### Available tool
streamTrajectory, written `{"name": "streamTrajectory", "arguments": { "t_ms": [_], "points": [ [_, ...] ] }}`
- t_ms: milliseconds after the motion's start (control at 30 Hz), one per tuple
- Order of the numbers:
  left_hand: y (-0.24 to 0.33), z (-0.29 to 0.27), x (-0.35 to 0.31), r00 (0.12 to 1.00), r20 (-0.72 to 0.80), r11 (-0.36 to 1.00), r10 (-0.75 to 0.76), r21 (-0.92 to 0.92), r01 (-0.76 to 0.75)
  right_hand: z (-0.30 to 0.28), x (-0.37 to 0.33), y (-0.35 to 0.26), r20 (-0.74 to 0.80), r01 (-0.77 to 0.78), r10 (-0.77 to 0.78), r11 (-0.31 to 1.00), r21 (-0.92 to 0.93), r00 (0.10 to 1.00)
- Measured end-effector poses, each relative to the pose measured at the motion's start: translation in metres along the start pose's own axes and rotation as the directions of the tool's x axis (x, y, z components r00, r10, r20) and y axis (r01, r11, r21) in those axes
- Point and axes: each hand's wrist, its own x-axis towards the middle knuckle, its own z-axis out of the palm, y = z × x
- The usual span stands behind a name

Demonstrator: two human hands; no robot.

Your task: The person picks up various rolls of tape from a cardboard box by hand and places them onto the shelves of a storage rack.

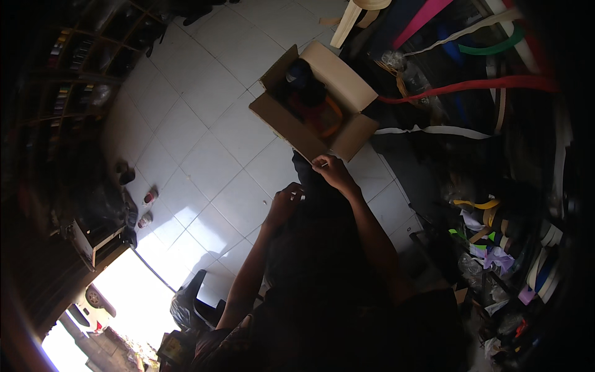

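Note:
An open cardboard box (339,71) sits ahead of me with its flaps folded out. Inside it, in shadow, are a dark rounded object (300,73) and an orange-and-red one (331,118) whose kind I cannot make out. Just below the box's near flap, my right hand (336,173) is closed, fingertips pinched, with a tiny pale spot at them. Lower and to the left, over my dark-clothed leg (316,217), my left hand (285,203) is curled with its fingers together. A small whitish bit shows at its fingertips, too small to name.
Coloured straps, including a red strap (471,87), hang at the right above scraps and plastic (496,260). Shelves (68,80) line the left. Small shoes (149,197) lie on the tiled floor (204,136). A dark chair (193,297) stands near the bright doorway.

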Motion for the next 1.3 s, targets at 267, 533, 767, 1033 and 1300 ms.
{"name": "streamTrajectory", "arguments": {
  "t_ms": [267,533,767,1033,1300],
  "points": [
    [0.021,-0.037,0.119,0.993,0.113,0.989,-0.031,0.147,0.014,-0.027,0.094,0.035,-0.039,-0.147,0.146,0.989,-0.015,0.988],
    [-0.013,-0.072,0.196,0.992,0.123,0.999,0.032,-0.036,-0.027,0.000,0.216,0.010,-0.252,-0.065,0.169,0.926,0.373,0.953],
    [-0.028,-0.088,0.200,0.962,0.272,0.989,-0.014,-0.139,0.054,-0.002,0.268,0.001,-0.487,-0.368,0.159,0.854,-0.369,0.859],
    [-0.042,-0.109,0.221,0.946,0.319,0.961,-0.049,-0.242,0.132,0.002,0.275,0.061,-0.552,-0.415,0.219,0.872,-0.259,0.804],
    [-0.052,-0.127,0.238,0.901,0.417,0.831,-0.120,-0.454,0.321,0.004,0.278,0.050,-0.294,-0.335,0.524,0.795,0.506,0.799]
  ]
}}
